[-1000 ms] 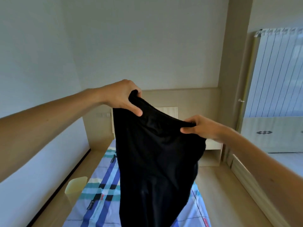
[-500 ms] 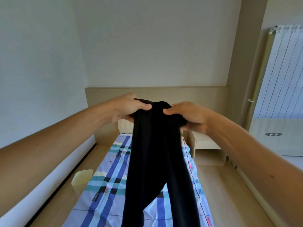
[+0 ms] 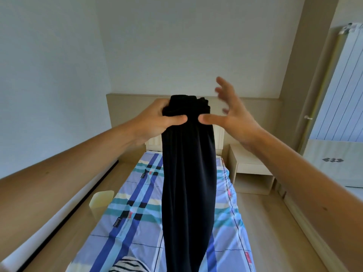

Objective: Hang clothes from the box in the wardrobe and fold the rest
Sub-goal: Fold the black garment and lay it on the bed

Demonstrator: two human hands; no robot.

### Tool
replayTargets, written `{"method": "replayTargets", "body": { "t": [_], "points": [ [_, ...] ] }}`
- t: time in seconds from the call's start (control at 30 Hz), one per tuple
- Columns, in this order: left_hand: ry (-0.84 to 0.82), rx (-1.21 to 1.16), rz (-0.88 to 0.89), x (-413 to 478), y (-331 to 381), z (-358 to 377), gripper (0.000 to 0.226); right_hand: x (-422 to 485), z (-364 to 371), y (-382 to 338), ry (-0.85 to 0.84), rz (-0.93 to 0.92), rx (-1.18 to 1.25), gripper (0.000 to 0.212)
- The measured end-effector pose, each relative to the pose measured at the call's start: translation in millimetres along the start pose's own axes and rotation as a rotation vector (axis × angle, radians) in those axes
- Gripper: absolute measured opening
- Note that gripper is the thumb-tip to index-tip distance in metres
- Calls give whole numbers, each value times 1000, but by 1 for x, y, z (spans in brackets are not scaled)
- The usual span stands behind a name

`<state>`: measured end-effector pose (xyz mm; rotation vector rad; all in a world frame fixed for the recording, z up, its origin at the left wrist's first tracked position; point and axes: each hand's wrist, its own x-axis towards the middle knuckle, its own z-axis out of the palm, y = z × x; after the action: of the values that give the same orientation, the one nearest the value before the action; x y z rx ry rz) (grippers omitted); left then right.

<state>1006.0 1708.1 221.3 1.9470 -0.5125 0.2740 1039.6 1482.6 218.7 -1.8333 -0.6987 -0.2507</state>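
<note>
Since its top corners were brought together, the long black fabric garment (image 3: 188, 183) is gripped by the left hand (image 3: 159, 120) alone, at 12 o'clock over the blue-checked bed (image 3: 137, 203); the right hand (image 3: 229, 114) is released, fingers spread. Lengthwise fold judged made.

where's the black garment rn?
Head view, centre: the black garment hangs from the left hand, which grips its bunched top, over the plaid bed. The open right hand is just to its right.

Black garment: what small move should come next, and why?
Probably bring the right hand down the black garment to catch its lower part for folding: the left hand alone grips its bunched top, the right is open, and it hangs long above the bed.
</note>
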Motion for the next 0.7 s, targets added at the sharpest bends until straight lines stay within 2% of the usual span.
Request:
{"method": "replayTargets", "body": {
  "t": [0.03, 0.07, 0.13, 0.17, 0.23, 0.47, 0.6, 0.7],
  "points": [
    [-1, -2, 7, -1, -3, 0, 30, 2, 0, 10, -154, 109, 131, 106],
    [0, -6, 5, -3, -6, 0, 30, 1, 1, 18, -282, 196, 236, 100],
    [-21, 23, 10, -4, -15, -3, 32, 3, 4, 33, -370, 252, 292, 64],
    [-36, 64, 7, -5, -23, -6, 34, 5, 7, 41, -338, 260, 302, 50],
    [-67, 160, 0, -5, -36, -9, 36, 11, 9, 55, -238, 273, 311, 40],
    [-66, 561, -90, 54, -113, -18, 24, 71, 37, 115, -95, 376, -18, 40],
    [35, 654, -108, 104, -119, -27, 21, 112, 33, 116, -19, 344, -25, 41],
    [115, 642, -41, 128, -106, -36, 23, 137, 23, 105, 65, 275, -1, 37]
  ]
}}
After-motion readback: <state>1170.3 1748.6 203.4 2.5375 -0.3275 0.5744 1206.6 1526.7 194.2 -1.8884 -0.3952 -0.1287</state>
